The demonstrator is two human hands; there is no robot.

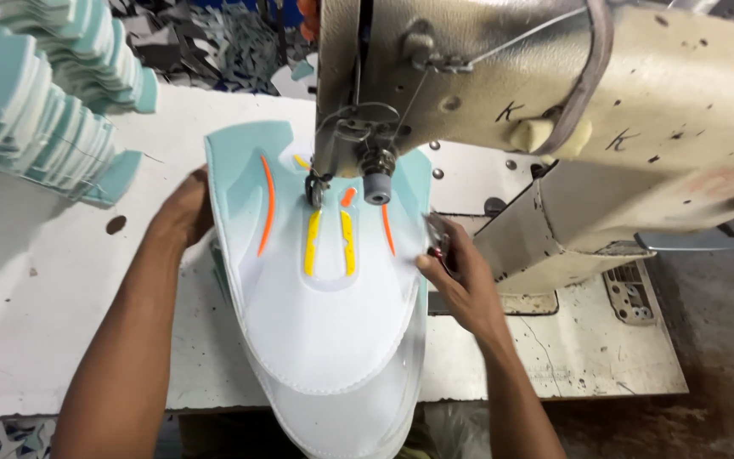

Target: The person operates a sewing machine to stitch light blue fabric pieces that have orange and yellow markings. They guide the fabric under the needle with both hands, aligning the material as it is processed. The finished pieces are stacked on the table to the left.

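In the head view, a white and teal shoe upper (pixel 324 297) with orange and yellow stripes lay flat on the white table (pixel 36 289), its far end under the needle of the sewing machine (pixel 554 110). The left hand (pixel 184 208) pressed on the upper's left edge with fingers tucked beneath it; the right hand (pixel 456 272) pinched the right edge while closed on a small snipper (pixel 437 234). Stacked teal pieces (pixel 36 102) stood at far left.
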